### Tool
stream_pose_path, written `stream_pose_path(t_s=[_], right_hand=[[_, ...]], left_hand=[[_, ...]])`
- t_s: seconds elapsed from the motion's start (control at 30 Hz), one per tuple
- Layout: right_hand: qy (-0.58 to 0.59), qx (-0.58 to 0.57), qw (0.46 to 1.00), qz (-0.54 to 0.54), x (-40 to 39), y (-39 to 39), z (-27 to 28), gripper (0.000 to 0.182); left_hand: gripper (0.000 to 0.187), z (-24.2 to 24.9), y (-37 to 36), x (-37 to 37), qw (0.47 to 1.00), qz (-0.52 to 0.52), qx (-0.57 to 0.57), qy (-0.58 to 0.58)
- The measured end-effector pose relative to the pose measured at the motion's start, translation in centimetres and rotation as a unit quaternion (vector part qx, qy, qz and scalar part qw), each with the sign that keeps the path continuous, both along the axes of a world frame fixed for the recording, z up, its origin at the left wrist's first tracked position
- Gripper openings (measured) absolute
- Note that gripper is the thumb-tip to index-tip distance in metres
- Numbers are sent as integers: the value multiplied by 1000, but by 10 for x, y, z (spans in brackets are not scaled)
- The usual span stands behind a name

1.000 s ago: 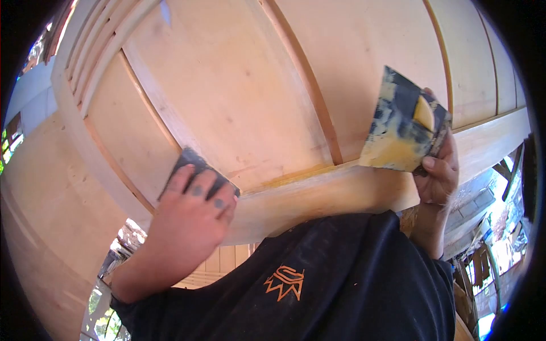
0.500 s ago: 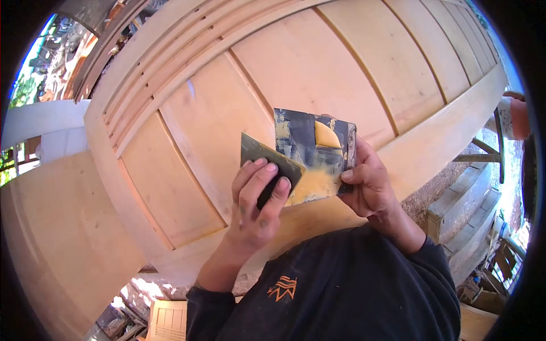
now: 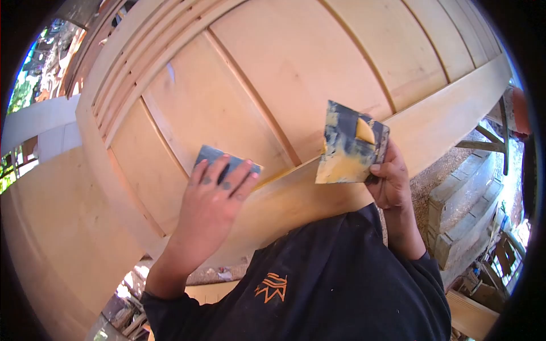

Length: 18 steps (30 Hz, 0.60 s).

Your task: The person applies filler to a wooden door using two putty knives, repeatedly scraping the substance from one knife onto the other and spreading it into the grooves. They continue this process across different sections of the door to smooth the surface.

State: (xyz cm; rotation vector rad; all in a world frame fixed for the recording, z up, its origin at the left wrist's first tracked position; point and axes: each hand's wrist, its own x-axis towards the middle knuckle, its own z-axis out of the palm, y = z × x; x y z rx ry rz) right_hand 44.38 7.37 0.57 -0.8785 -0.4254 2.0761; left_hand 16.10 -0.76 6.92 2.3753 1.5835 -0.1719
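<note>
My left hand (image 3: 213, 196) grips a small dark flat scraper (image 3: 213, 156) by its lower part, its blade over the lower edge of a recessed panel of the wooden door (image 3: 307, 74). A thin yellowish line of filler (image 3: 278, 175) lies along the panel's edge, right of the scraper. My right hand (image 3: 389, 176) holds a dark square plate (image 3: 350, 150) by its right edge, above the door's near rail. Yellow filler is smeared over the plate's lower part, and a thicker yellow lump (image 3: 364, 132) sits near its top right.
Another smooth wooden board (image 3: 68, 233) lies at the left. A wooden stand's leg (image 3: 480, 146) shows at the right, with grey blocks (image 3: 466, 193) below it. Wood scraps (image 3: 503, 256) are heaped at the lower right.
My left hand and its scraper have moved away from the plate, left and onto the door panel's edge. My right hand has shifted right with the plate, now tilted differently.
</note>
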Motion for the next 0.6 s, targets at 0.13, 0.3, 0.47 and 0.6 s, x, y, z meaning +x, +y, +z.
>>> stream_pose_path(t_s=[0.13, 0.3, 0.47, 0.6], right_hand=[[-16, -11, 1000, -13, 13, 1, -8, 75], [-36, -24, 999, -5, 26, 6, -10, 75], [-15, -20, 1000, 9, 16, 12, -12, 76], [-33, -24, 999, 14, 8, 13, -14, 76]], left_hand=[[33, -6, 8, 18, 997, -48, -59, 34], [30, -12, 23, 24, 993, -79, -84, 30], [29, -15, 27, 13, 984, -110, -138, 35], [29, -13, 25, 4, 975, -126, -173, 59]])
